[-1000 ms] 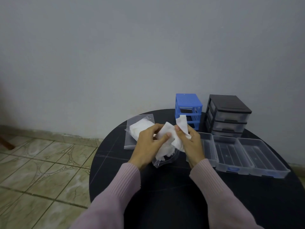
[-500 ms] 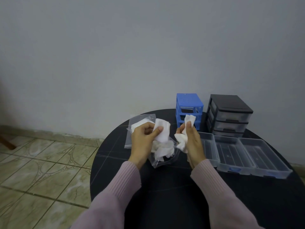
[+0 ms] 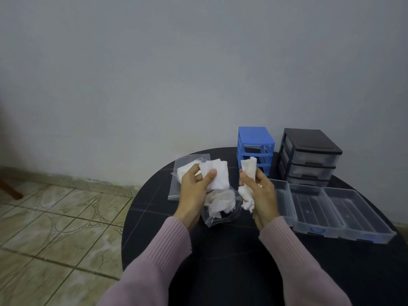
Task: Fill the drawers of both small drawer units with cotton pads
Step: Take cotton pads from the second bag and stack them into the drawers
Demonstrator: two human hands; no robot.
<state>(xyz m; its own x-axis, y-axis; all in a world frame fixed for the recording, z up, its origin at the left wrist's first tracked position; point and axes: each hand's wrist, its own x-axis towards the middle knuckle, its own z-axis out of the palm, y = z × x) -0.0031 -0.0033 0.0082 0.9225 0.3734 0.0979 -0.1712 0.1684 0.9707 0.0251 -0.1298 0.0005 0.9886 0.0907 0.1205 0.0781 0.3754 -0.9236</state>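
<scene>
My left hand pinches a white cotton pad between thumb and fingers above an open clear bag holding crumpled pads. My right hand grips another bunch of white cotton pads, some hanging below the palm. Behind them stand a blue drawer unit with its slots vacant and a black drawer unit with clear drawers in place. Three clear drawers lie side by side on the table at the right.
A second clear bag with white pads lies flat behind my left hand. Everything rests on a round black table against a grey wall. Tiled floor lies to the left.
My hands have pulled apart, splitting the one bundle of pads. Each hand now holds its own share, left and right of the open bag.
</scene>
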